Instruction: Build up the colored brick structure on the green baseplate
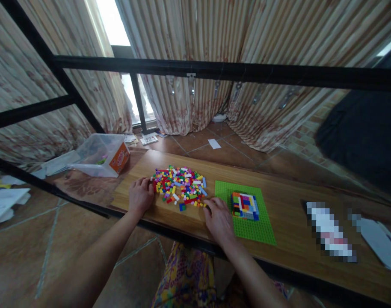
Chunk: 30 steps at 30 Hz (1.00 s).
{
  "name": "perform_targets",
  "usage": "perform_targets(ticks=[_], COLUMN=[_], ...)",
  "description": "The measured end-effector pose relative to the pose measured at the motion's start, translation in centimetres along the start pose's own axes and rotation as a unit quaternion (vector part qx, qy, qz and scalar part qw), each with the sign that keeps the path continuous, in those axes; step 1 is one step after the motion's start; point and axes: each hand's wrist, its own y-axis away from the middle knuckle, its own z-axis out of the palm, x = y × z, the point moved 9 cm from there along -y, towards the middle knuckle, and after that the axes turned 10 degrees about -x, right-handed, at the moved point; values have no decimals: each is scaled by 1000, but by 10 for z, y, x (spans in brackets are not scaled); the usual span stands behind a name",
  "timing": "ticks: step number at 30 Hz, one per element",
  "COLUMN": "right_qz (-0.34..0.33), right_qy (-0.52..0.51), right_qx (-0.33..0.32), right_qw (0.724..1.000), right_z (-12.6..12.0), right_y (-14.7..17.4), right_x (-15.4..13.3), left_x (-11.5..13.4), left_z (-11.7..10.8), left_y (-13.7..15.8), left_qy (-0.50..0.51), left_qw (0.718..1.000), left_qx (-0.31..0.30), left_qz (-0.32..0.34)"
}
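I see the left hand (140, 196) at the left edge of the toy-brick pile (180, 185); the right hand (219, 217) lies between that pile and the green studded baseplate (259, 231); fingers curl on both, and I cannot tell whether either grips a brick; a wide sweep could scatter bricks off the wooden tabletop (285, 205); a right-wrist bump could shift the baseplate, jarring its multicoloured brick assembly (245, 205).

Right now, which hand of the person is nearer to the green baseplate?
The right hand: it is at the left edge of the green baseplate. The left hand is farther, at the opposite end of the loose brick pile.
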Motion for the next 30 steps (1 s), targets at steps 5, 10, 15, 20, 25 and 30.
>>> perform_targets(ticks=[5, 10, 15, 20, 25, 30], right_qz=[-8, -8, -9, 12, 56, 120], right_qy=[16, 17, -22, -131, -222, -229], right_qx=[-10, -22, -11, 43, 77, 122], right_qw=[1000, 1000, 1000, 990, 970, 958], right_z=[6, 10, 6, -10, -29, -52], right_y=[-4, -7, -8, 1, 26, 61], right_x=[1, 4, 1, 1, 13, 50], left_x=[-1, -1, 0, -1, -2, -1], left_z=[0, 0, 0, 0, 0, -1], left_y=[0, 1, 0, 0, -2, -3], left_qy=[-2, 3, -2, -7, -17, -28], left_qw=[1000, 1000, 1000, 1000, 1000, 1000], left_qx=[-4, -5, -1, 2, 4, 5], left_qz=[-7, -7, -1, 2, 10, 11])
